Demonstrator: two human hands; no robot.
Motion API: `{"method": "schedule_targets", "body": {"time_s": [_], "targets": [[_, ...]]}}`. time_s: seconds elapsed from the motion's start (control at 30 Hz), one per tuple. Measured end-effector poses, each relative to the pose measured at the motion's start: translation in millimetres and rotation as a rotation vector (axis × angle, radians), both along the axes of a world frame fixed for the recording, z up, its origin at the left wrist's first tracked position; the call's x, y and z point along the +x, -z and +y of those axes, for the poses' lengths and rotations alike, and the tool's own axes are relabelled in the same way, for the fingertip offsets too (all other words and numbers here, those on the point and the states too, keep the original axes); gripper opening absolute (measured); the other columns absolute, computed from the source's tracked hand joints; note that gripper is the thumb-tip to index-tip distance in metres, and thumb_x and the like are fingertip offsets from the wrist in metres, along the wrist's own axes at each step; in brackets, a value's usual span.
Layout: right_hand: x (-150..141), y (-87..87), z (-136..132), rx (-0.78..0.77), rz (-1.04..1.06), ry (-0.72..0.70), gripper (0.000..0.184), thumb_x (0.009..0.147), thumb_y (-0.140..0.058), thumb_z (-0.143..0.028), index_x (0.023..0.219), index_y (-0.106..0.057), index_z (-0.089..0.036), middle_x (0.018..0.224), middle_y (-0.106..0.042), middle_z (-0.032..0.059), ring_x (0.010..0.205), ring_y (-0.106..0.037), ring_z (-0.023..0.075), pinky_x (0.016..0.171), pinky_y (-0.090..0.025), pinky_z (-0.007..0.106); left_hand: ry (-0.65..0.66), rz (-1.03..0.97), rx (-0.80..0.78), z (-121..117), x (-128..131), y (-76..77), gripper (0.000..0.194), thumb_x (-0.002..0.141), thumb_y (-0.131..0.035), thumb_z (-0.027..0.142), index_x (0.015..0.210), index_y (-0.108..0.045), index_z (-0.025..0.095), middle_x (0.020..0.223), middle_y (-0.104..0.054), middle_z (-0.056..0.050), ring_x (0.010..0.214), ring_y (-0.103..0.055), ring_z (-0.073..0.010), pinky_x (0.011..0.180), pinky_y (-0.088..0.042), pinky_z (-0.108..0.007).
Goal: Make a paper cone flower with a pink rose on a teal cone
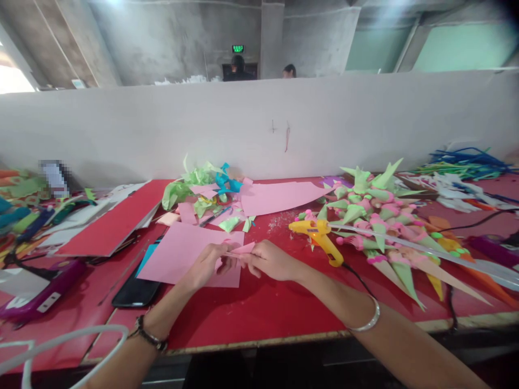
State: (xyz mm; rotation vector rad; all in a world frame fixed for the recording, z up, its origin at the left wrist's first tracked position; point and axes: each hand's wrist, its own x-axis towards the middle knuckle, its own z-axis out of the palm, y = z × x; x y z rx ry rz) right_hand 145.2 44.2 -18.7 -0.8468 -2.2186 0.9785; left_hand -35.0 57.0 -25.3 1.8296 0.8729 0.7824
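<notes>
Both of my hands meet over the red table, holding a small pink paper piece (pixel 244 248) between them. My left hand (pixel 213 263) has its fingers closed on the paper's left part. My right hand (pixel 267 260) pinches its right side, thumb and fingers together. Beneath them lies a pink paper sheet (pixel 170 254), partly hidden by the left hand. To the right of my right hand rests a yellow hot glue gun (pixel 318 233) with a long clear glue stick running out of it.
Many pink and green paper cones (pixel 381 216) are heaped at the right. A dark phone (pixel 135 289) lies left of the sheet, near a red board (pixel 117 221). Paper scraps (pixel 194 181) lie at the back against a white partition (pixel 203 129). Two people are partly visible beyond it.
</notes>
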Motion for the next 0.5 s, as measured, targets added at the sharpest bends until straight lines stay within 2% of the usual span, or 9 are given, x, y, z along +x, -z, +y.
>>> {"method": "schedule_targets", "body": {"time_s": [0.17, 0.33, 0.5], "targets": [[0.3, -2.1, 0.5, -0.070, -0.001, 0.027, 0.037, 0.087, -0.034, -0.029, 0.067, -0.059, -0.011, 0.042, -0.046, -0.0041, 0.044, -0.047, 0.0065, 0.056, -0.039, 0.018, 0.019, 0.059, 0.084, 1.5, -1.6, 0.6, 0.048, 0.085, -0.024, 0.034, 0.058, -0.056, 0.011, 0.042, -0.044, 0.001, 0.042, -0.041, -0.0091, 0.049, -0.034, -0.023], [2.0, -3.3, 0.7, -0.091, 0.002, -0.008, 0.038, 0.087, -0.033, -0.029, 0.066, -0.058, -0.010, 0.040, -0.045, -0.0041, 0.043, -0.046, 0.0064, 0.055, -0.038, 0.017, 0.030, 0.159, 0.261, 2.0, -0.4, -1.1, 0.041, 0.082, -0.038, 0.039, 0.058, -0.058, 0.012, 0.047, -0.044, 0.003, 0.045, -0.039, -0.0071, 0.046, -0.030, -0.019], [0.0, -1.3, -1.1, -0.064, -0.025, -0.014, 0.042, 0.088, -0.032, -0.027, 0.057, -0.056, -0.011, 0.040, -0.044, -0.0034, 0.041, -0.044, 0.0060, 0.053, -0.037, 0.018, 0.022, 0.135, 0.177, 1.5, 0.1, -0.1, 0.042, 0.082, -0.038, 0.039, 0.057, -0.057, 0.012, 0.044, -0.043, 0.004, 0.041, -0.037, -0.0060, 0.044, -0.029, -0.019]]}}
